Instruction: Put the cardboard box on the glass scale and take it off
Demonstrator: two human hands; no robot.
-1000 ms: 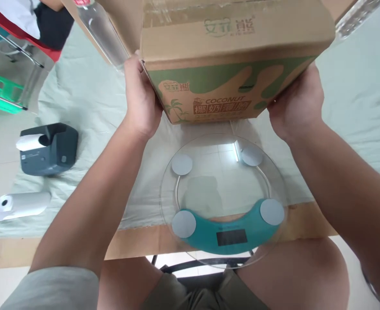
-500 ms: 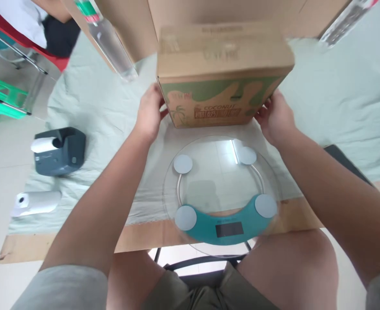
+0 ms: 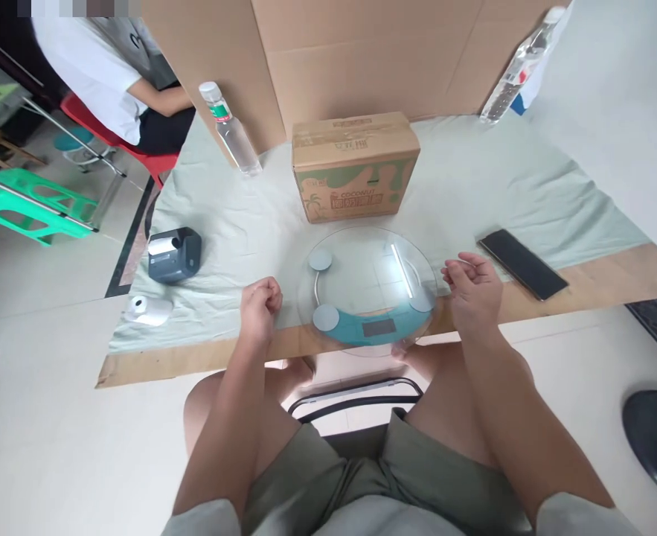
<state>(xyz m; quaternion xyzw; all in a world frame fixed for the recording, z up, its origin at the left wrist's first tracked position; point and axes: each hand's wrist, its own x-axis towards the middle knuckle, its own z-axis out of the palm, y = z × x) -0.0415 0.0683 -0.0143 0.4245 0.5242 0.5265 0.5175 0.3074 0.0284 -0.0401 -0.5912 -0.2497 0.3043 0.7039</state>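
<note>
Left hand (image 3: 261, 305) was loosely fisted and empty, right hand (image 3: 472, 286) half curled and empty, flanking the glass scale (image 3: 370, 286). Scale overhung the table edge (image 3: 194, 359), so a nudge could probably tip it off. Box (image 3: 355, 165) stood just behind it.

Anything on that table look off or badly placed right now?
Yes: the glass scale overhangs the table's front edge, its teal display end past the wood, so it could tip. The cardboard box sits upright behind it; left hand and right hand hold nothing.
</note>
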